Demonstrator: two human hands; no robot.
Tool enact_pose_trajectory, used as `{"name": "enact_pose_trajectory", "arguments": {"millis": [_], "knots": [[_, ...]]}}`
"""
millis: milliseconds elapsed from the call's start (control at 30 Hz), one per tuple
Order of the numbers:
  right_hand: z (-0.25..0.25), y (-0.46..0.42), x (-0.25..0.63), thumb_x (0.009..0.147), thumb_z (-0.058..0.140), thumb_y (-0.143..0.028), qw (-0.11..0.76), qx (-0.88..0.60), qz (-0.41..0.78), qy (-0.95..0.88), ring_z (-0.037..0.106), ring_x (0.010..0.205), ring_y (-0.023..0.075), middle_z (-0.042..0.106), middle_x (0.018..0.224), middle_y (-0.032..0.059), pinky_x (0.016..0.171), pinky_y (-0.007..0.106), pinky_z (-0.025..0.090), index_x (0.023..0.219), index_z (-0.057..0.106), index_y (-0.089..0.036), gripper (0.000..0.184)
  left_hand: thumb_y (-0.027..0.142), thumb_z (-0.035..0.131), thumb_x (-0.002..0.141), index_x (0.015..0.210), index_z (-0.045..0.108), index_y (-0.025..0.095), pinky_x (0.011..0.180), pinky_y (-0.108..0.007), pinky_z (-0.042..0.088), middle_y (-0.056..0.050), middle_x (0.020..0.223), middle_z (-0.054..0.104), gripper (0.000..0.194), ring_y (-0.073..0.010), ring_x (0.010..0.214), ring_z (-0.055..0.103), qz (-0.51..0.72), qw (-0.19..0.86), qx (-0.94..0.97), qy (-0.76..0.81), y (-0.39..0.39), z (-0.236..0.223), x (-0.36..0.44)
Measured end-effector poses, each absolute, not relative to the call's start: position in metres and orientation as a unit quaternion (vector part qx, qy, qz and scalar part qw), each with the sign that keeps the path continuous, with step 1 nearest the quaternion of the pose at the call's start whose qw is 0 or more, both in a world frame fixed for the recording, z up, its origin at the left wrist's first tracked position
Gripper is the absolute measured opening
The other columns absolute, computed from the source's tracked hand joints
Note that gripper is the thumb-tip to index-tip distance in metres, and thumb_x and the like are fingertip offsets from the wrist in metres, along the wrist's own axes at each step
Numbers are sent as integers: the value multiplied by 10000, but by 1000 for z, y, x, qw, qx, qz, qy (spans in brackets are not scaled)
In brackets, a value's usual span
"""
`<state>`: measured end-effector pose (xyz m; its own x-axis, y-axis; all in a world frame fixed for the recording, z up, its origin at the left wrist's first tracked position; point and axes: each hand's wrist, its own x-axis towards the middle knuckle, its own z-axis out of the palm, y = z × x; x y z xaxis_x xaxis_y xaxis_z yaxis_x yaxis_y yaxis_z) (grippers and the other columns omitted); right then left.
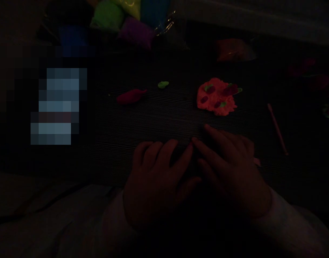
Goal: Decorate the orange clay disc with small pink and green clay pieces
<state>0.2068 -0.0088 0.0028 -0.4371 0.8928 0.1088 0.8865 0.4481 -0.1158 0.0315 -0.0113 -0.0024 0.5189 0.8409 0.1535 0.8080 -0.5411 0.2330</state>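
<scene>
The scene is very dark. My left hand (156, 179) rests palm down on the dark table, thumb and index finger stretched out, the others apart and slightly bent. My right hand (231, 165) lies opposite, fingers extended and spread. The two index fingertips meet; whether a small bit of clay sits between them is too dim to see. Beyond the right hand lies a flat orange-red clay piece (216, 105) with dark red and green bits on it. A crimson clay piece with a tapered end (130, 97) and a small green clay bit (163, 85) lie beyond the left hand.
A thin pink stick tool (277, 129) lies right of my right hand, near a small pink scrap (257, 162). Bags of coloured clay (137, 33) are at the back, with an orange packet (234, 50) farther right. A blurred-out bright patch (56, 107) is at left.
</scene>
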Motion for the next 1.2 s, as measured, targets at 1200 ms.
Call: {"name": "enact_pose_trajectory", "arguments": {"millis": [1200], "knots": [[1,-10,206,814,455,-280,90,-518,6,-850,439,1061,274,467,1232,148,831,456,317,1112,527,-170,326,460,430,781,1176,482,240,820,-468,336,-111,1102,503,456,-265,945,447,119,70,865,483,-10,-1,34]]}}
